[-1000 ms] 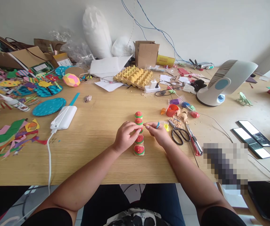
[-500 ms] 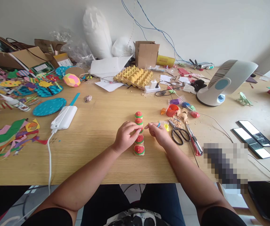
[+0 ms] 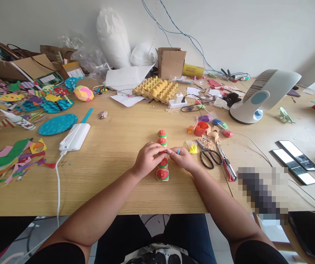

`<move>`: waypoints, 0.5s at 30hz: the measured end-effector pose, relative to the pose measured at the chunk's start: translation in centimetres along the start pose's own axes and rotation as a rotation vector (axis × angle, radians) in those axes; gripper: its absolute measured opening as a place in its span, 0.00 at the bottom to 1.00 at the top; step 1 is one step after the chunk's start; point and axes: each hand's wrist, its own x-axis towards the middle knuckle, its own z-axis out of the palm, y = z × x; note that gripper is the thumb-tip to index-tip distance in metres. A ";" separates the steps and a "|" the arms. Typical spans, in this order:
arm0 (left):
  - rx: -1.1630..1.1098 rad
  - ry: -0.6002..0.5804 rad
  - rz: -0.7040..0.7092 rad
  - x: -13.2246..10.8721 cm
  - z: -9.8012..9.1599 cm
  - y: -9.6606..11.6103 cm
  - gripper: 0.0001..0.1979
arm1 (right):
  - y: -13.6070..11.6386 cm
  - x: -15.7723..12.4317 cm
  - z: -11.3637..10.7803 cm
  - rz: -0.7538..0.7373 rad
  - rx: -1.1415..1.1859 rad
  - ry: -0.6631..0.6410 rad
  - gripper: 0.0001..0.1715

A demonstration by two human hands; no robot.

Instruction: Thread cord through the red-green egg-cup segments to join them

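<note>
Apparently the left hand (image 3: 147, 157) and right hand (image 3: 184, 158) meet, fingertips close together, over the red-faced row (image 3: 163, 162), which runs twelve to six o'clock; whether they pinch anything I cannot tell. A slipping fingertip could nudge the row askew.

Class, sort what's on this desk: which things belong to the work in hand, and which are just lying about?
In hand, judging by position:
row of red-and-green faces, at the left hand and right hand
small blue piece by the right hand
perhaps the yellow lump

Apparently just lying about:
white fan
egg tray
blue oval
</note>
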 end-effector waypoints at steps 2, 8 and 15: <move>-0.004 0.006 -0.008 0.0 0.1 -0.1 0.07 | 0.0 0.0 0.0 -0.001 0.000 0.001 0.36; -0.030 0.045 0.000 0.0 0.0 0.0 0.04 | 0.1 0.1 0.1 0.013 0.023 -0.011 0.38; -0.019 0.093 -0.033 0.0 -0.4 0.1 0.08 | 0.2 0.1 -0.1 0.089 0.164 0.030 0.38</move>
